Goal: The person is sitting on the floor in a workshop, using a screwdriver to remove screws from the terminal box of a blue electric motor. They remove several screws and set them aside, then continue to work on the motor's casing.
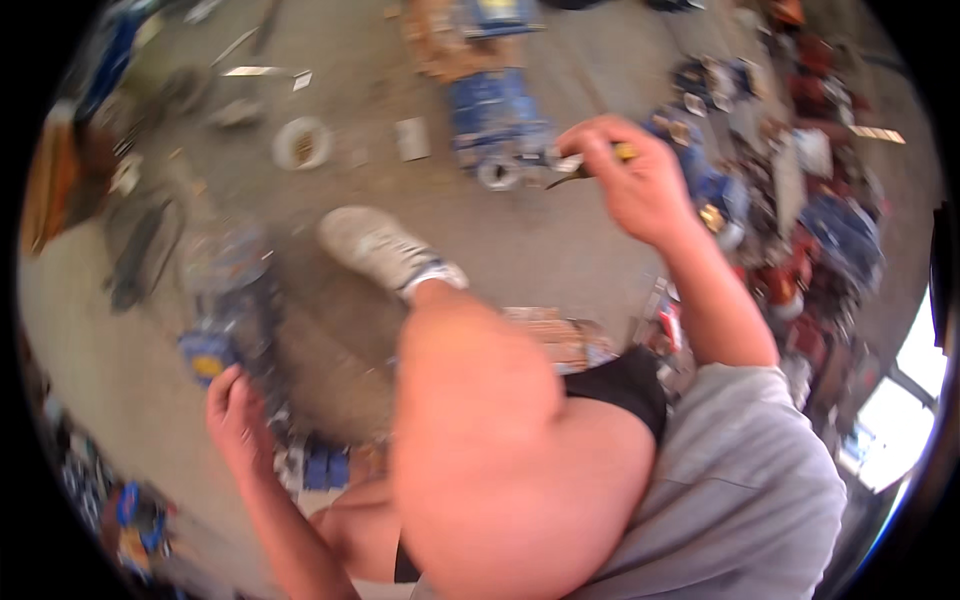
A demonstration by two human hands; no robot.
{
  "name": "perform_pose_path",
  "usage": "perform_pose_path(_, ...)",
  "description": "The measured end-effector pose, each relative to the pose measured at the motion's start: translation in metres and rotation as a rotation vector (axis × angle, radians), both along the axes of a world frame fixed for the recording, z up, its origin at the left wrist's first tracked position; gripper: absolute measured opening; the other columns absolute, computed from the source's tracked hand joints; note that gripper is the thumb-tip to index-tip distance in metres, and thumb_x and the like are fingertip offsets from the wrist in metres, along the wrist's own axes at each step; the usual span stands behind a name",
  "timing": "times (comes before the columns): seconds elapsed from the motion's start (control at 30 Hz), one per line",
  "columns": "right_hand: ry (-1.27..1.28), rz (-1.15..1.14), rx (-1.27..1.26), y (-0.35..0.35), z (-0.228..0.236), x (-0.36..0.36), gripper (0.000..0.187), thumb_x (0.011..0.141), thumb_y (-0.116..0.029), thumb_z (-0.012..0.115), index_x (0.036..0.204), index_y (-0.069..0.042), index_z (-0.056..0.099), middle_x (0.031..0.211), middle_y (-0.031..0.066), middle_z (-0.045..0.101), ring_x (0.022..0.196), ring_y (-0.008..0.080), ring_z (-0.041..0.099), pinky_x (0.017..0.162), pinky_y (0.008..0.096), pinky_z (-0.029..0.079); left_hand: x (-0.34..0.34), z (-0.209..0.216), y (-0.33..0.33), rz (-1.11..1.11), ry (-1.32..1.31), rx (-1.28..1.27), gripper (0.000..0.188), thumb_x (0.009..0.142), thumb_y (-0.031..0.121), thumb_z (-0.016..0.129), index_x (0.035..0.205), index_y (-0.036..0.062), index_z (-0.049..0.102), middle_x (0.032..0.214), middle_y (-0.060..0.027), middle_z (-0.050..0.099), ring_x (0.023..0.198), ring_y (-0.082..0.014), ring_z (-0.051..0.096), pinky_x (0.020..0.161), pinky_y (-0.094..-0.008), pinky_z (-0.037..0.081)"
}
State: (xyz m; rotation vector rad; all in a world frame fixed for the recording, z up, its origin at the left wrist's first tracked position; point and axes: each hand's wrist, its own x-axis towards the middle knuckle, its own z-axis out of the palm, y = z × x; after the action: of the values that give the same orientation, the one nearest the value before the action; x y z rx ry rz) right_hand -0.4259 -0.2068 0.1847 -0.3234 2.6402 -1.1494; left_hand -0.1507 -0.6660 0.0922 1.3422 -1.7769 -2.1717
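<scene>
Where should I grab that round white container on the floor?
Probably by its near rim, coming from above and pinching across the wall: the round white container looks open-topped, and the brownish contents suggest keeping it level.

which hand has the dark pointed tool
The right hand: it grips the dark pointed tool. The left hand, near a blue-and-yellow object, shows no such tool.

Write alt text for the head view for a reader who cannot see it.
A person's right hand holds a small dark tool with yellow on it over a cluttered floor. The left hand is near a blurred blue-and-yellow object; a light shoe shows between the hands.
</scene>
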Motion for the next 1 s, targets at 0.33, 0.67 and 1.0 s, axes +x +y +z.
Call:
perform_pose_path(0.33,-0.329,0.685,-0.704,-0.267,0.053,-0.025,0.042,0.107,-0.040,0.054,0.095,-0.001,0.064,0.099,0.0088,0.064,0.064,0.0055,0.052,0.057,0.0220,0.042,0.025,0.049,-0.011,0.238,0.023,0.048,0.023,0.093,-0.001,0.073,0.115,-0.0008,0.070,0.096,-0.0056,0.072,0.071,-0.0046,0.056,0.058,-0.0199,0.039)
perform_pose_path(0.67,-0.432,1.039,-0.560,-0.382,0.052,0.031,0.032,0.104,-0.032,0.060,0.098,0.000,0.064,0.100,0.0095,0.066,0.071,0.0091,0.056,0.064,0.0253,0.046,0.058,0.047,-0.022,0.460,0.159,-0.049,0.020,0.093,0.002,0.074,0.114,0.0030,0.070,0.090,0.0009,0.066,0.067,-0.0037,0.049,0.058,-0.0203,0.038)
perform_pose_path(1.0,-0.613,1.178,-0.148,-0.293,0.007,0.082,0.028,0.102,-0.027,0.063,0.100,0.000,0.064,0.100,0.0094,0.067,0.076,0.0107,0.059,0.069,0.0267,0.048,0.083,0.057,-0.028,0.283,-0.036,-0.122,0.033,0.100,0.014,0.069,0.128,-0.0029,0.063,0.103,-0.0064,0.070,0.071,-0.0031,0.048,0.064,-0.0187,0.038)
